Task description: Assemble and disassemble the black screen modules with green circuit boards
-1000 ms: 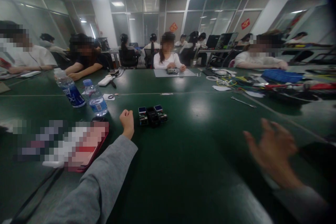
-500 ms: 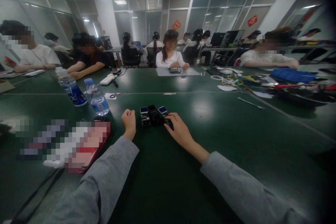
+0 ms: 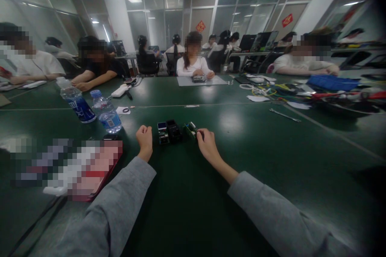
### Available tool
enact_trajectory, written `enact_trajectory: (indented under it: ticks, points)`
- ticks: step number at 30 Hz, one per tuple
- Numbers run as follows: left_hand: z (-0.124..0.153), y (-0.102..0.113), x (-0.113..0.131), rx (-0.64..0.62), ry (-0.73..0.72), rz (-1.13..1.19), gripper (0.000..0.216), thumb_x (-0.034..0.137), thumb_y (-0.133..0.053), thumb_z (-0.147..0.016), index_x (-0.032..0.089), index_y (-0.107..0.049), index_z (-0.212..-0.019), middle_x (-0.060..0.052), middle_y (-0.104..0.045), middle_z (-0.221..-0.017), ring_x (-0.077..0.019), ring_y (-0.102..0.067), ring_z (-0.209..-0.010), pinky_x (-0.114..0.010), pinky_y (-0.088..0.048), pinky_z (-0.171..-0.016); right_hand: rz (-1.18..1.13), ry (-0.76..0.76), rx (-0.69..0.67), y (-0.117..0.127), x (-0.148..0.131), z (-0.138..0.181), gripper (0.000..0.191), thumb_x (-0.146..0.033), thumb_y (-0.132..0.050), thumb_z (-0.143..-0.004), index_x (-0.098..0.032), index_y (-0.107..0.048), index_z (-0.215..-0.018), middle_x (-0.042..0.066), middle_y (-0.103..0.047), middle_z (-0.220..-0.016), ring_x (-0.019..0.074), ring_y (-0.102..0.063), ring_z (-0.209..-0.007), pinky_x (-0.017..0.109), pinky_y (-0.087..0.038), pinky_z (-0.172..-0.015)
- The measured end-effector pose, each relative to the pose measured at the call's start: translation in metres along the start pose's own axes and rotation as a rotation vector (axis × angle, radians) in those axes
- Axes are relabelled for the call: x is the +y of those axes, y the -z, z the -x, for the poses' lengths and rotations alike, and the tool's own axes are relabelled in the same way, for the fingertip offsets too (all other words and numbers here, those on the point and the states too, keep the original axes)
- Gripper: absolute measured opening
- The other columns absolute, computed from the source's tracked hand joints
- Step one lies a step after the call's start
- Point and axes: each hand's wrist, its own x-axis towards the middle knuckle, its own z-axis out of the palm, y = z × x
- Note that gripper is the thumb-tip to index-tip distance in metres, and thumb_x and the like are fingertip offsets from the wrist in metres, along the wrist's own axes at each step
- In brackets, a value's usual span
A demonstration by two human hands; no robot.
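Between the thumb and fingers of my right hand (image 3: 207, 144) is a small green circuit board (image 3: 190, 130), tilted, with a white part along its upper edge. Just left of it a black plastic casing (image 3: 173, 130) lies on the table. Touching or nearly touching that casing is a second circuit board (image 3: 163, 132), which carries a small screen at its far end. My left hand (image 3: 144, 141) rests closed in a fist to the left of these parts, apart from them, and nothing shows in its fingers.
Two water bottles, a larger one (image 3: 78, 102) and a smaller one (image 3: 106, 113), stand at the left. A phone in a red case (image 3: 98, 168) lies near my left sleeve. A wrench (image 3: 285, 115) and a heap of cables (image 3: 280, 89) are at the right. Co-workers sit across the green table (image 3: 187, 209).
My right hand has tipped the circuit board up from lying screen-up, so its green side shows, and drawn it slightly away from the casing. My left hand stays in a fist.
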Motion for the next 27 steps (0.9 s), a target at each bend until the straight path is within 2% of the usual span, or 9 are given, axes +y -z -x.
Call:
enact_trajectory:
  ticks: [4, 8, 16, 21, 27]
  points:
    - [0.001, 0.0, 0.002, -0.01, 0.014, 0.006, 0.031, 0.009, -0.054, -0.071, 0.018, -0.029, -0.055, 0.008, -0.024, -0.054, -0.0068, -0.025, -0.051, -0.021, -0.021, -0.051, 0.004, 0.021, 0.0, 0.0, -0.001, 0.003, 0.035, -0.046, -0.052, -0.086, -0.015, -0.056, -0.102, 0.013, -0.059, -0.102, 0.0273, -0.052, -0.097, 0.044, -0.046, -0.085]
    - [0.002, 0.0, 0.003, -0.006, 0.002, 0.005, 0.032, 0.008, -0.055, -0.07, 0.019, -0.029, -0.055, 0.008, -0.024, -0.054, -0.0067, -0.025, -0.051, -0.021, -0.021, -0.05, -0.049, 0.021, -0.029, 0.001, -0.003, 0.005, 0.037, -0.039, -0.06, -0.081, -0.014, -0.053, -0.107, 0.014, -0.06, -0.105, 0.0259, -0.057, -0.096, 0.042, -0.048, -0.085]
    - [0.002, 0.002, 0.001, -0.03, 0.024, 0.03, 0.03, 0.01, -0.056, -0.071, 0.019, -0.031, -0.055, 0.008, -0.028, -0.054, -0.007, -0.028, -0.051, -0.021, -0.023, -0.05, -0.214, -0.112, 0.015, 0.001, 0.0, 0.001, 0.032, -0.041, -0.047, -0.088, -0.017, -0.051, -0.11, 0.014, -0.063, -0.107, 0.0254, -0.061, -0.099, 0.042, -0.048, -0.088]
    - [0.001, 0.001, -0.001, -0.031, 0.011, 0.031, 0.029, 0.01, -0.055, -0.072, 0.019, -0.031, -0.056, 0.009, -0.025, -0.054, -0.0069, -0.028, -0.05, -0.021, -0.022, -0.05, -0.065, -0.087, 0.063, 0.0, 0.007, -0.001, 0.032, -0.039, -0.038, -0.091, -0.017, -0.055, -0.105, 0.013, -0.061, -0.104, 0.0251, -0.057, -0.097, 0.044, -0.046, -0.088]
    - [0.0, 0.001, -0.001, -0.029, 0.011, 0.027, 0.031, 0.009, -0.055, -0.071, 0.019, -0.031, -0.055, 0.008, -0.028, -0.054, -0.007, -0.028, -0.051, -0.022, -0.022, -0.05, -0.006, -0.085, 0.107, -0.003, 0.013, -0.002, 0.034, -0.041, -0.041, -0.089, -0.015, -0.055, -0.107, 0.015, -0.057, -0.106, 0.0283, -0.052, -0.104, 0.048, -0.042, -0.093]
